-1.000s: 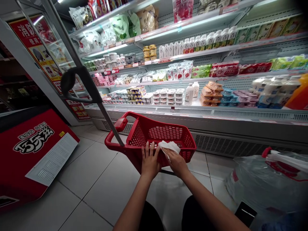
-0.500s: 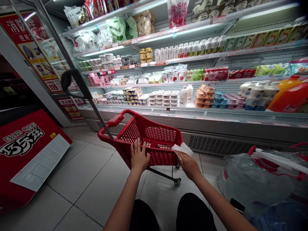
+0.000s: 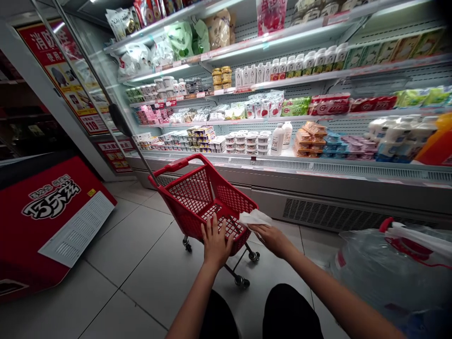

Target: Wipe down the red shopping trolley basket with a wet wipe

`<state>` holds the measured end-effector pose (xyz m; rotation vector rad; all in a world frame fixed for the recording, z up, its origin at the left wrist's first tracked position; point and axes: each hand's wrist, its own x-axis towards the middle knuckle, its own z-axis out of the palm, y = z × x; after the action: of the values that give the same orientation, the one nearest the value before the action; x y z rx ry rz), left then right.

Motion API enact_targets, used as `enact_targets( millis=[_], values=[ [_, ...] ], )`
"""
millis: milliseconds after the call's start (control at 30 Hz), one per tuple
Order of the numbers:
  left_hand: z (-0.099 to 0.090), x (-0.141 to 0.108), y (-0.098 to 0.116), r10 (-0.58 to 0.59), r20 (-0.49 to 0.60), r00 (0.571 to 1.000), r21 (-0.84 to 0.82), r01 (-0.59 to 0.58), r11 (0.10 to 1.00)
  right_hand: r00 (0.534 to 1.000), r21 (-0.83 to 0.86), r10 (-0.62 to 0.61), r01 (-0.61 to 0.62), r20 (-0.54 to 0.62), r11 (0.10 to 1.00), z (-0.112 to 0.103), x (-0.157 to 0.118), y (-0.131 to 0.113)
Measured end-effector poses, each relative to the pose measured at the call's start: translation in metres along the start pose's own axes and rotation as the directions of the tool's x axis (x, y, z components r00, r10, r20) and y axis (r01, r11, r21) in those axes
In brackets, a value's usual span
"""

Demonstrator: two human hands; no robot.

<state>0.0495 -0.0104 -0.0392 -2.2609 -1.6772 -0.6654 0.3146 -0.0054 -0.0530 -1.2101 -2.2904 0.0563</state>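
A red plastic shopping basket on wheels (image 3: 183,221) with a long grey pull handle stands tilted on the tiles before me. Nothing lies inside its latticed walls. My left hand (image 3: 216,242) rests at the near side of the basket by the rim, fingers spread and stretched out. At the basket's right corner, my right hand (image 3: 270,239) is closed on a crumpled white tissue (image 3: 254,218), which lies against or just over the rim. I cannot tell how firmly the tissue presses there.
A lit refrigerated shelf (image 3: 268,162) with yogurts, bottles and bags runs along the back. To the left stands a red freezer chest (image 3: 70,202). Large water bottles wrapped in plastic (image 3: 384,268) stand close on the right. White floor tiles (image 3: 141,292) lie beneath.
The basket has turned, so its right end now points nearer to me and more wheels show. My right hand with the tissue has shifted left, closer to my left hand.
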Motion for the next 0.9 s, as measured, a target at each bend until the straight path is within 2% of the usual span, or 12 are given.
enact_targets(
  millis=[100, 167, 267, 400, 467, 533, 733, 800, 900],
  values=[
    [-0.003, -0.002, -0.012, -0.035, 0.003, 0.999, -0.014, 0.035, 0.999, 0.997, -0.024, 0.073, -0.073, -0.008, 0.997, 0.003, 0.025, 0.016],
    [-0.002, -0.001, -0.018, -0.037, 0.005, 0.999, -0.022, 0.037, 0.999, 0.995, -0.026, 0.097, -0.098, -0.024, 0.995, 0.010, 0.035, 0.013],
    [0.000, 0.000, -0.024, -0.029, 0.008, 1.000, -0.031, 0.029, 0.999, 0.996, -0.007, 0.087, -0.087, -0.028, 0.996, 0.027, 0.035, -0.017],
    [-0.001, -0.001, -0.026, -0.031, 0.000, 1.000, -0.048, 0.031, 0.998, 0.998, 0.097, -0.051, 0.053, -0.029, 0.994, 0.048, 0.024, -0.075],
    [-0.003, -0.003, -0.025, -0.029, -0.006, 1.000, -0.053, 0.029, 0.998, 0.995, 0.132, -0.100, 0.102, -0.019, 0.986, 0.049, 0.023, -0.085],
    [-0.006, -0.005, -0.024, -0.020, -0.009, 1.000, -0.050, 0.020, 0.999, 0.993, 0.135, -0.118, 0.116, 0.006, 0.984, 0.044, 0.025, -0.074],
    [-0.009, -0.009, -0.017, 0.006, -0.011, 1.000, -0.057, -0.007, 0.998, 1.000, 0.040, 0.004, -0.004, 0.002, 0.999, 0.014, 0.038, 0.002],
    [-0.008, -0.009, -0.015, 0.008, -0.014, 1.000, -0.068, -0.009, 0.998, 1.000, 0.033, 0.023, -0.023, -0.008, 0.999, 0.009, 0.038, 0.010],
    [-0.008, -0.011, -0.016, 0.011, -0.010, 1.000, -0.079, -0.012, 0.997, 0.999, 0.027, 0.042, -0.041, -0.011, 0.999, 0.009, 0.032, -0.001]
  ],
)
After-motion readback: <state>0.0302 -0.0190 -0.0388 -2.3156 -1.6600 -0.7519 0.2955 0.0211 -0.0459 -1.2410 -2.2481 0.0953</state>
